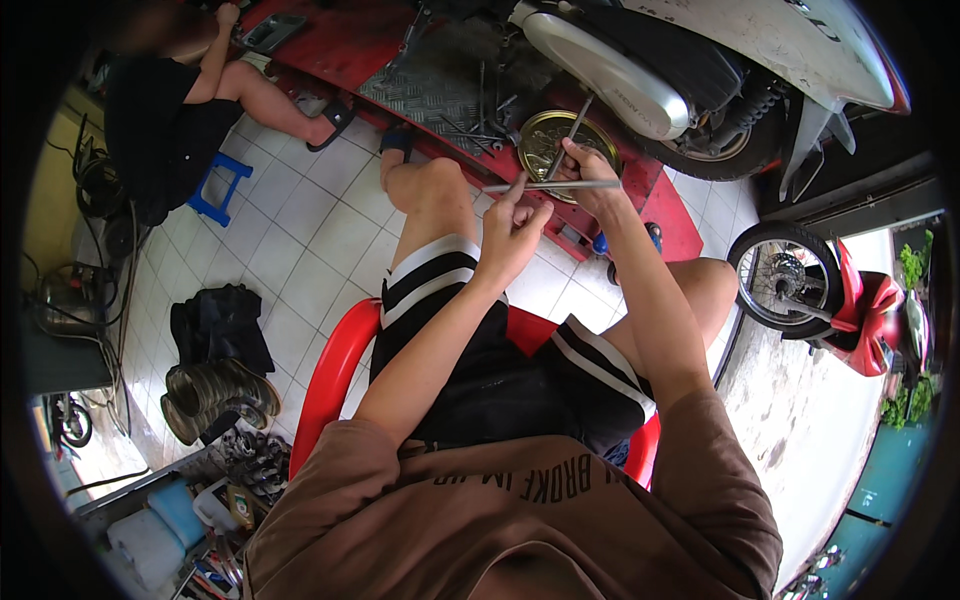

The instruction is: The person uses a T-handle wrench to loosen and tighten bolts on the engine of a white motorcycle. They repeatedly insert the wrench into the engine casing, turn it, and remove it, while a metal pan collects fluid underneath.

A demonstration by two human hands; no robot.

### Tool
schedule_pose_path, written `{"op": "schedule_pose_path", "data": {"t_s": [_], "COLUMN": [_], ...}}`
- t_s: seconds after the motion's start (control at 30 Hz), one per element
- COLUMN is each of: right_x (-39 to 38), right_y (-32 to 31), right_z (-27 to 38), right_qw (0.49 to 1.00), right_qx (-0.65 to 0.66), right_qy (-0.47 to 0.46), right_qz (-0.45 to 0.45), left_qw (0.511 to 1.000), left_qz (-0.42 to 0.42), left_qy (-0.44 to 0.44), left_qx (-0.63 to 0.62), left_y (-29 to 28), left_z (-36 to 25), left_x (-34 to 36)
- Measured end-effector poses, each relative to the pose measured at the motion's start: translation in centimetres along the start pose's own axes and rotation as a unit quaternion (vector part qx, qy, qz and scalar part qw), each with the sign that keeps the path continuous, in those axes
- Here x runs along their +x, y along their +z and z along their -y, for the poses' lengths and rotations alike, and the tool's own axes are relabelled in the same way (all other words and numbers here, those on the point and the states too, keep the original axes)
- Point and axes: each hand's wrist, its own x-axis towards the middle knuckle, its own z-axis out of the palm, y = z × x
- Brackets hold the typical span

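Note:
A metal T-handle wrench (572,184) is in front of me above the edge of the red platform, crossbar nearest me and shaft pointing away toward the motorbike. My right hand (592,178) is closed around the shaft near the crossbar. At the crossbar's left part is my left hand (513,232), its fingers curled against the bar. Below and beyond the wrench sits a round gold-coloured tin (524,148) with small metal parts in it, partly covered by my right hand. The far tip of the shaft lies near the motorbike's silver side cover (610,75); whether they touch I cannot tell.
Several spanners (470,132) lie on the red platform (325,45) left of the tin. A person (165,130) sits at the far left by a blue stool (220,188). Boots (215,395) stand on the tiles. A red motorbike (865,315) is at the right.

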Motion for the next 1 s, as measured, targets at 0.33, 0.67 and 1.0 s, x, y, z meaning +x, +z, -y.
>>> {"op": "schedule_pose_path", "data": {"t_s": [0.33, 0.67, 1.0], "right_x": [-0.5, -0.3, 0.0], "right_y": [1.4, 0.7, 0.3], "right_z": [0.3, 0.8, 0.5], "right_qw": [0.995, 1.000, 1.000], "right_qx": [-0.043, 0.012, -0.006], "right_qy": [-0.028, -0.006, -0.011], "right_qz": [-0.081, -0.009, 0.013], "left_qw": [0.997, 0.989, 0.956], "left_qz": [-0.015, 0.114, -0.016], "left_qy": [-0.070, -0.097, 0.060], "left_qx": [0.009, 0.002, 0.285], "left_y": [0.3, 0.3, -0.8], "left_z": [-0.1, 0.4, -1.8], "left_x": [-0.3, 0.1, 0.6]}}
